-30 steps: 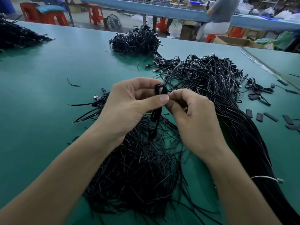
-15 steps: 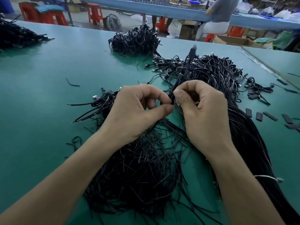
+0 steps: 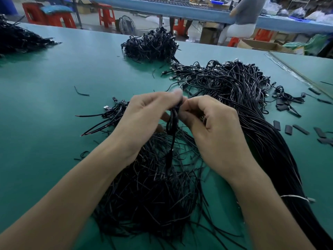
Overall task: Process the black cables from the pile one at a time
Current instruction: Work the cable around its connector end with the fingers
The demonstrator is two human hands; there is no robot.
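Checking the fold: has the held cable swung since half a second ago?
Yes. The cable stuck up across the connector pile then; now it hangs down between the left hand and right hand, over the near pile.

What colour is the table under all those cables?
The table is teal green, seen best in the head view.

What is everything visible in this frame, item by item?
table: one, green, under everything
held cable: one, black, folded, pinched between both hands
loose cable pile: one, black, beneath hands
long cable bundle: one, black, right of hands
far centre pile: one, black, table's far side
far left pile: one, black, table's left corner
sleeve pieces: several, black, table's right side
stools: several, red, behind table
seated person: one, grey top, background
left hand: one, pinching held cable
right hand: one, pinching held cable
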